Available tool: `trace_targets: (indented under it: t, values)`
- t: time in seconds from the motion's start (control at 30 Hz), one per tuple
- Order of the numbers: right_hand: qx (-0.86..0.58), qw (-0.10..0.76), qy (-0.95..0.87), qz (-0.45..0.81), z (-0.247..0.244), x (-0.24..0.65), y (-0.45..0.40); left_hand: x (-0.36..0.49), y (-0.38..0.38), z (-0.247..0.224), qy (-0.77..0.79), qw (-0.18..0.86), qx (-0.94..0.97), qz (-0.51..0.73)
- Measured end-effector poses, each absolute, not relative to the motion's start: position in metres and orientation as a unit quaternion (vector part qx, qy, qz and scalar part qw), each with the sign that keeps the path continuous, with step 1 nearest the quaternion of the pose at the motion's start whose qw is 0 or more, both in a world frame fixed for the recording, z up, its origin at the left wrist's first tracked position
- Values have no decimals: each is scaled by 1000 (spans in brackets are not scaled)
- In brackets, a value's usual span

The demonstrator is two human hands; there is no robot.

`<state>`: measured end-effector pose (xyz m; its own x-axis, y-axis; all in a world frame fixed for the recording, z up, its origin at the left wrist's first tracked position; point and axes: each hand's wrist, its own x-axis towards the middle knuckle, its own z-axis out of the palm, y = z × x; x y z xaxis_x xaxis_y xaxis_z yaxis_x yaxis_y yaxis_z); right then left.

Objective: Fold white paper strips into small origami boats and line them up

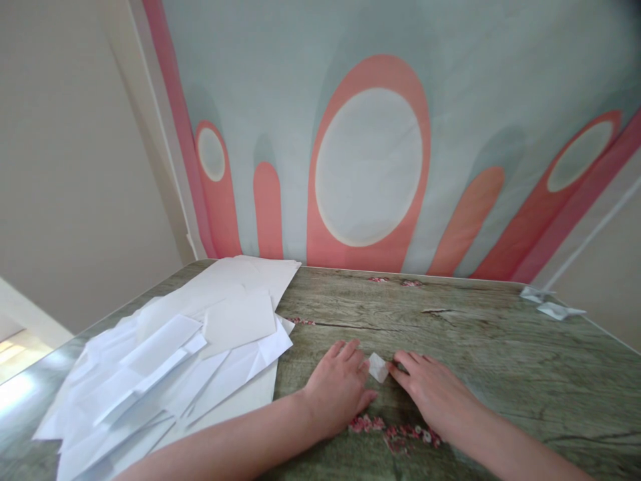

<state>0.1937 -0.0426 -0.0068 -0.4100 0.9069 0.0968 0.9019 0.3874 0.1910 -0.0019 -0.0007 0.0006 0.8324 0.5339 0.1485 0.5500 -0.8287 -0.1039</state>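
Observation:
A small folded piece of white paper (378, 367) lies at the table's middle, between my two hands, with one corner pointing up and one down. My left hand (336, 384) has its fingers curled at the paper's left corner, its thumb lower down near the tabletop. From the other side, my right hand (433, 389) pinches the right corner between thumb and fingers. The fingertips partly cover both side corners. How many layers the paper has is too small to tell.
A loose pile of white paper sheets (240, 324), some creased, spreads over the left of the wood-patterned table (451, 327). Two small folded white paper pieces (558, 310) lie at the far right edge. Behind the table rises a wall panel (280, 80) with pink shapes.

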Motion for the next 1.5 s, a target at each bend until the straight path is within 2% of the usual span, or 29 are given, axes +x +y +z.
trace_targets:
  t: [0.2,0.5,0.83,1.17,1.5]
  values:
    - [551,-19,830,79,-10,193,-42,-2,0,-1,-281,69,-955,-64]
    - [604,-189,772,-62,-15,195,-36,-1,3,-3,-273,36,-957,-89]
    - [645,-245,715,-110,-31,194,-28,0,1,-4,-277,-24,-952,-125]
    - [595,-354,657,-298,-26,193,-29,-3,10,-13,-341,-209,-886,-233]
    - [556,-394,677,-278,-15,179,-40,-1,10,-10,-351,-360,-813,-293]
